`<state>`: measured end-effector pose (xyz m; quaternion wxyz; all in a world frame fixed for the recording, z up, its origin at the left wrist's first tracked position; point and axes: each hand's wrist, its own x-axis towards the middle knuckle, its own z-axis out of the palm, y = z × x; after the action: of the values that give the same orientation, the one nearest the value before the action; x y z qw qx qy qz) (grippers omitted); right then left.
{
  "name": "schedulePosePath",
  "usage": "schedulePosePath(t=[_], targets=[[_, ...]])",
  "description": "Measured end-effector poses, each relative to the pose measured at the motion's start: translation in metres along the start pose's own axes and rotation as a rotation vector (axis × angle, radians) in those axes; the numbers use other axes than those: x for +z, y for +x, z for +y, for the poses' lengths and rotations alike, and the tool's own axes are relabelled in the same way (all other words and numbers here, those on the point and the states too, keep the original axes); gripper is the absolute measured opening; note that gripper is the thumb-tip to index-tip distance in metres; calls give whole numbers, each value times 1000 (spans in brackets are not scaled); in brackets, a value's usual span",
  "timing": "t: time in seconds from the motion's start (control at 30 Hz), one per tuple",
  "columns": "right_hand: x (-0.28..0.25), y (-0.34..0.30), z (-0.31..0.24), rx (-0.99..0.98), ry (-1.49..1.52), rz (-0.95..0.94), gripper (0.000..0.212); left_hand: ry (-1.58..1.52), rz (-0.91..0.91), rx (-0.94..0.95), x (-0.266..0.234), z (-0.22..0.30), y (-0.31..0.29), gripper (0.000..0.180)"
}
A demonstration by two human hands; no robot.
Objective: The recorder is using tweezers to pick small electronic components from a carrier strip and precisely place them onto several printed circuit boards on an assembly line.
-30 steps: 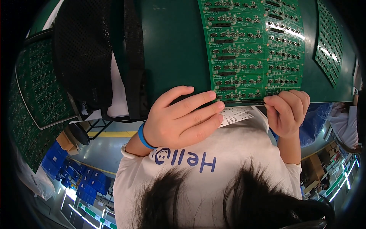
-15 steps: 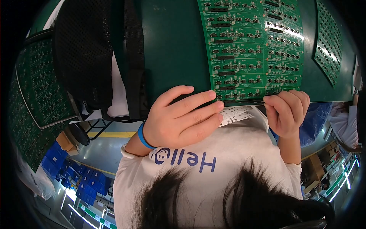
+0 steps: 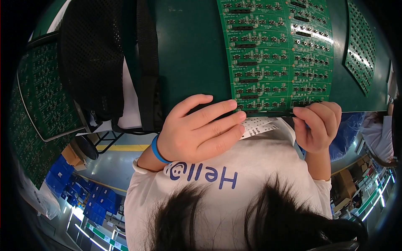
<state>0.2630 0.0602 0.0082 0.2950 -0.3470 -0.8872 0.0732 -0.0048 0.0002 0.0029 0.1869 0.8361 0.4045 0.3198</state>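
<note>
A large green circuit board panel (image 3: pixel 261 62) with rows of small black parts lies on the dark green table. My left hand (image 3: pixel 201 127), a blue band on its wrist, is open, with its fingers stretched out and their tips at the panel's near left corner. At the near right edge of the panel, my right hand (image 3: pixel 319 125) pinches a thin dark tool (image 3: pixel 278 113) that looks like a pair of tweezers. The tool points left along the panel's near edge, toward the left fingertips. Its tip is too small to make out against the board.
Another green panel (image 3: pixel 361 46) lies at the far right. On the left are a black mesh bag (image 3: pixel 90 54) with a strap and more green boards (image 3: pixel 42 92) by a metal frame. A printed white sheet (image 3: pixel 261 127) shows below the table edge. Blue bins (image 3: pixel 98 203) stand beyond.
My right hand has shifted slightly to the right with the thin tool, whose two dark lines now look closer together. My left hand and the panel stay in place.
</note>
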Motion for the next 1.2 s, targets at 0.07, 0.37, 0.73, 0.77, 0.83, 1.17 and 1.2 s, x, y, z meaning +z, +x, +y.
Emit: schedulePosePath(t=[0.07,0.37,0.73,0.77,0.83,1.17,1.2], targets=[[1,1,0,-16,10,-14,21,3,-1,0,0,0,1,17],[6,6,-1,-68,-34,7,22,17,6,1,-2,0,1,19],[5,2,1,121,117,106,21,123,-14,46,-3,7,8,15],[5,3,3,160,145,116,21,127,-17,53,-2,7,10,15],[8,2,6,185,172,137,22,182,-14,45,2,5,12,16],[18,6,11,197,184,127,21,179,97,74,11,-8,10,20],[18,6,11,188,179,119,21,180,96,76,9,-6,11,20]])
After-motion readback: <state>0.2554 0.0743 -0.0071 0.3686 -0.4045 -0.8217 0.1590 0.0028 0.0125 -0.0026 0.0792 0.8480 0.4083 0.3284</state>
